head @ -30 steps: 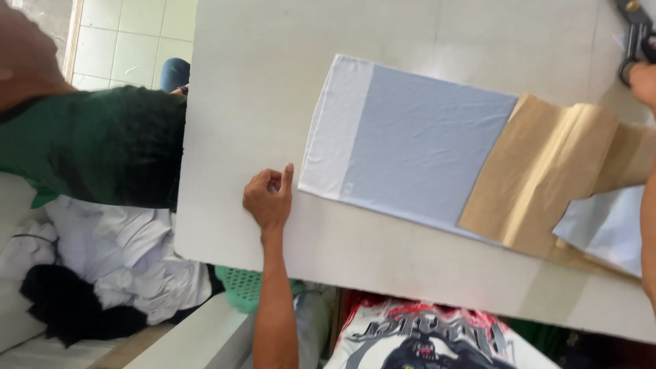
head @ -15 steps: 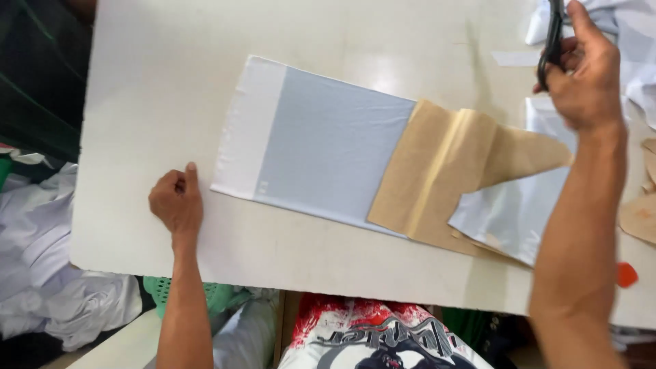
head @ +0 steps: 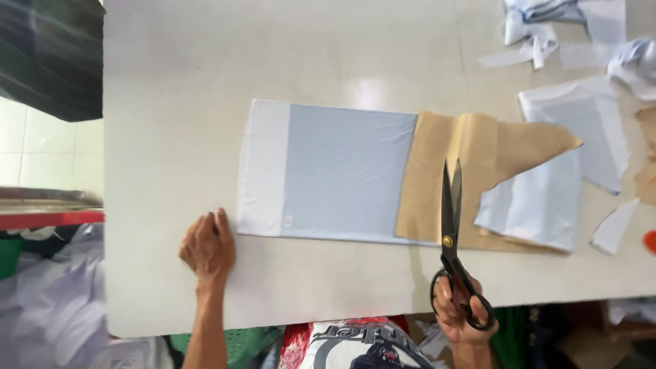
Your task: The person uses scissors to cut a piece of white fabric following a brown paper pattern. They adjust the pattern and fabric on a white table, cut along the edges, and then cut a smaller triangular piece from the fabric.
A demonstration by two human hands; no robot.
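Observation:
A light blue piece of cloth (head: 335, 171) with a white left band lies flat on the white table (head: 273, 55). A tan paper pattern (head: 471, 157) covers its right part. My left hand (head: 208, 246) rests flat on the table just off the cloth's lower left corner, fingers together. My right hand (head: 461, 311) grips the black scissors (head: 451, 219) by the handles at the table's near edge. The blades point away from me, slightly parted, over the lower edge of the tan pattern.
Cut pieces of light blue cloth (head: 588, 130) and scraps (head: 540, 41) lie at the right and far right of the table. A pile of white fabric (head: 48, 301) sits below the table on the left. A green basket (head: 246, 345) stands under the near edge.
My right hand has brought the scissors from the table's far right down to the near edge, blades now over the tan pattern. The left hand stays by the cloth's corner while the view shifted.

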